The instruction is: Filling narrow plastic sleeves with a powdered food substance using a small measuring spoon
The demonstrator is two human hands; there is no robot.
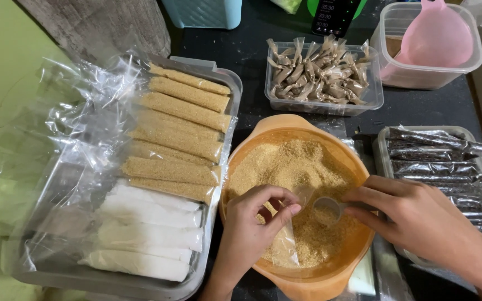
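The left hand [250,228] reaches in from the near edge, wrist bent, with thumb and fingers pinched on the mouth of a narrow clear plastic bag [285,245]. The bag hangs down over the near part of an orange bowl [313,278] and already holds some tan grains at its bottom. The right hand [419,220] comes in from the right, fingers curled around the handle of a small measuring scoop [328,209], its grip clenched on it. The scoop sits just beside the bag's opening, above the tan granules [294,164] heaped in the bowl.

To the left on the dark tabletop [252,56] lies a clear tray [112,281] of filled tubes, tan ones far and white ones near. At the right, a tray of dark packets [436,161] lies partly under the right forearm. Farther off stand a tub of twisted brown packets [322,75] and a container with a pink funnel [436,33].
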